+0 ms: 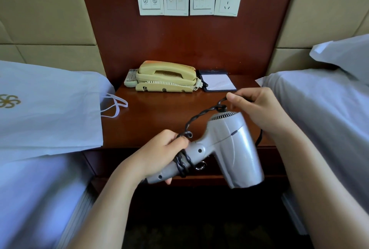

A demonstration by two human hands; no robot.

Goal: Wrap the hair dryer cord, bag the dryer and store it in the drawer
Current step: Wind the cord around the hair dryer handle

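Nearest, the left hand (159, 155) is wrapped around the handle of the hair dryer (229, 145), fingers curled over a few turns of dark cord (199, 117) already wound there. The dryer is held in the air just in front of the nightstand (151, 121), nozzle pointing down and to the right. Its grey plastic shell looks rigid, smooth and probably light (a compact travel type), so the handle is the sure place to hold it; the rounded body would likely slip in the palm.

From the handle the cord rises to the right hand (257, 109), which pinches it between thumb and fingers just beyond the dryer's rear grille. More cord hangs behind the body at the right. The cord is twisted on itself and looks springy, so the turns will probably loosen unless it stays taut and the left fingers keep them pinned.

Behind the dryer is the drawer (105, 163), closed, its ring pull (200, 166) partly hidden. At left a pale bag (50, 109) lies flat on the bed, its loops on the nightstand; it looks soft and limp, likely needing its mouth held open.

Farther back sit a telephone (165, 77), a notepad (217, 83) and a wall socket (228, 1).
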